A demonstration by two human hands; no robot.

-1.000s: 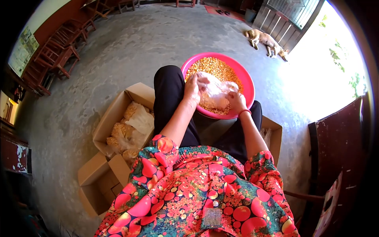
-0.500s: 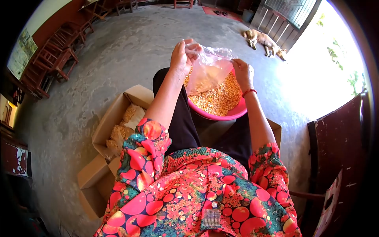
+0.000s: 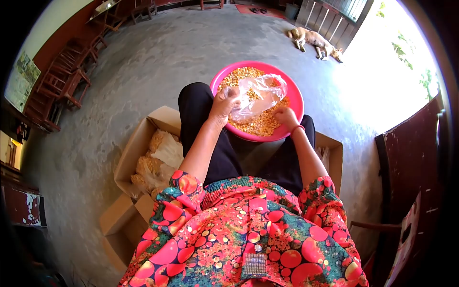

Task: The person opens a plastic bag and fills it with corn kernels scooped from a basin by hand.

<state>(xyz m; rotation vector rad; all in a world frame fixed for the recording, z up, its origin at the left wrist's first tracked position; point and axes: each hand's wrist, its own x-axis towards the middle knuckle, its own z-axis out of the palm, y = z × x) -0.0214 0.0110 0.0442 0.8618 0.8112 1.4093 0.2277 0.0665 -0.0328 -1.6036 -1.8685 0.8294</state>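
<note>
A pink basin [image 3: 295,98] of yellow corn kernels [image 3: 260,125] rests at my knees. My left hand [image 3: 224,104] is closed on the near left edge of a clear plastic bag [image 3: 260,95], which lies loosely over the kernels. At the right side of the corn, my right hand [image 3: 287,117] has its fingers curled down near the kernels, apart from the bag. What those fingers hold, if anything, is hidden.
An open cardboard box [image 3: 125,165] with filled corn bags [image 3: 149,165] stands left of my legs, another box [image 3: 117,222] below it. A third box [image 3: 334,155] is at my right. A dog [image 3: 315,40] lies by the door; wooden chairs [image 3: 67,81] line the left wall.
Both hands have come down from above the basin with the bag, which now lies spread over the corn. My right hand has let go of the bag's edge.
</note>
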